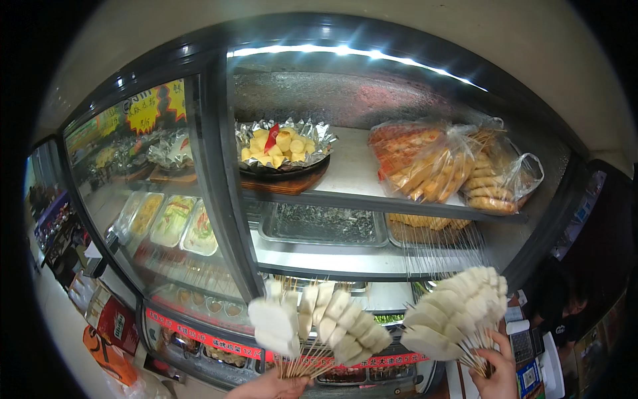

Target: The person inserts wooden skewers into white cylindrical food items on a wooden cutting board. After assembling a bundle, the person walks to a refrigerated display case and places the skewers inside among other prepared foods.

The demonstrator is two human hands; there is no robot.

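Note:
My left hand (281,385), at the bottom centre, grips a fanned bunch of thin wooden skewers by their ends. White, thick-sliced food pieces (349,321) are threaded on these skewers; what food it is, I cannot tell. To the right, my right hand (497,368) is closed around a second bunch, whose overlapping white slices (456,311) spread up and to the left. Both bunches are in front of the lower shelves of a lit glass display cabinet (219,149). They partly hide the shelf behind them and the red price strip (199,339).
A foil-lined dish of yellow pieces (284,147) and plastic bags of skewered food (433,164) occupy the upper shelf. Below are a metal tray (324,241) and a tray of skewers (433,234). Sliding glass covers the left. A person (553,304) is at the far right.

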